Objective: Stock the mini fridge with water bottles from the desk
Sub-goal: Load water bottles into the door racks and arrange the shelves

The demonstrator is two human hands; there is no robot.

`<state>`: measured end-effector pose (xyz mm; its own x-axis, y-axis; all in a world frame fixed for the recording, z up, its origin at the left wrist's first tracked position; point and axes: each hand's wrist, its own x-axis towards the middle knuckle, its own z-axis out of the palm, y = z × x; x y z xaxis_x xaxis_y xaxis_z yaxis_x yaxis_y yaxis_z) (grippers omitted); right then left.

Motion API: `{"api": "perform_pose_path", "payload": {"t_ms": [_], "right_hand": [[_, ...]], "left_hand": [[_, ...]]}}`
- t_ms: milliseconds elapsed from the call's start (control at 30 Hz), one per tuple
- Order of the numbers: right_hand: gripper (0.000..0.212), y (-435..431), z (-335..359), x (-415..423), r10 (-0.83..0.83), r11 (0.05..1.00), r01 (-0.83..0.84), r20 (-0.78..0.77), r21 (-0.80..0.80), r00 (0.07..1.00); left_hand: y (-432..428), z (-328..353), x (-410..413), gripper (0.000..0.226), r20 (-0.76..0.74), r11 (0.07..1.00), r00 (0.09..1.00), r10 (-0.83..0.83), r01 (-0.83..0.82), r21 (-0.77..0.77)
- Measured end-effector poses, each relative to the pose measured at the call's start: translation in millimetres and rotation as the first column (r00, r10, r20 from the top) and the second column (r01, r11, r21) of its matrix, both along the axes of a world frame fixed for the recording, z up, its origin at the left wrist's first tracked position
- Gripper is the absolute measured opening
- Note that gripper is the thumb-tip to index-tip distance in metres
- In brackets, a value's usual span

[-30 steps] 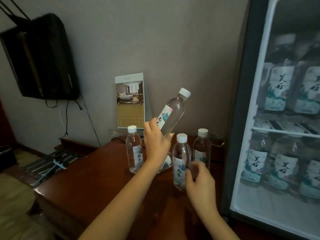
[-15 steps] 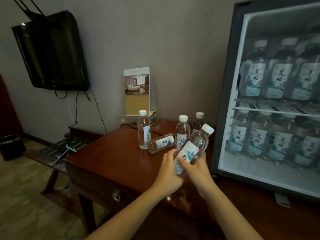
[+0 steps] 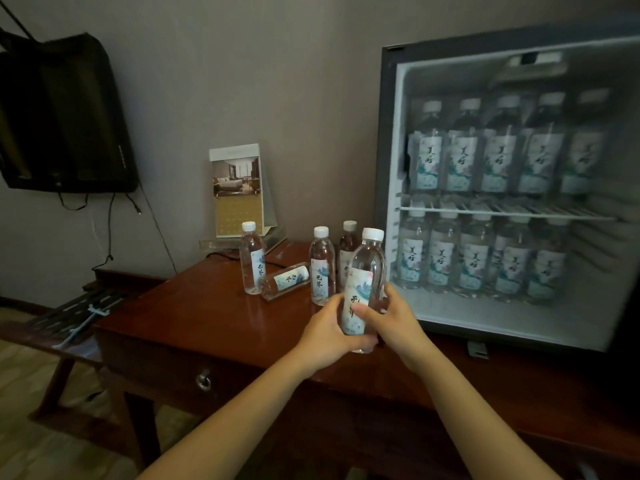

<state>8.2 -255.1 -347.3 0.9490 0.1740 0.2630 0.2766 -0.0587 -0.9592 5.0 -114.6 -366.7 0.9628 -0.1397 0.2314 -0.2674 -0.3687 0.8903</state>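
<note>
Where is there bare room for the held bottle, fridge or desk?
Free: the strip of mini fridge floor in front of the lower row of bottles, and the desk left of the lying bottle. Crowded: the upper row and the lower are packed side by side; three standing bottles fill the desk's back by the fridge.

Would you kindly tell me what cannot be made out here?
- Head view: the fridge is blurred and cut off at the right edge; bottle count unclear.
- Head view: the rear bottle is half hidden behind the held bottle.
- Head view: the left hand and right hand cover the held bottle's lower part.
</note>
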Motion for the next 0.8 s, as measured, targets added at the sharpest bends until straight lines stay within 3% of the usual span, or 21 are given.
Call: {"api": "perform_pose_path", "payload": {"t_ms": [400,800], "right_hand": [[0.043,-123,31,-67,-0.258,0.964,0.264,0.128,-0.030,0.958],[0.042,-250,45,-173,-0.588,0.794,0.608,0.250,-0.002,0.769]], "left_hand": [[-140,18,-27,0.079,0.131,0.988,0.981,-0.143,0.149,-0.042],[-288,28,-111,0.087,0.411,0.931,0.847,-0.337,0.365,0.010]]}}
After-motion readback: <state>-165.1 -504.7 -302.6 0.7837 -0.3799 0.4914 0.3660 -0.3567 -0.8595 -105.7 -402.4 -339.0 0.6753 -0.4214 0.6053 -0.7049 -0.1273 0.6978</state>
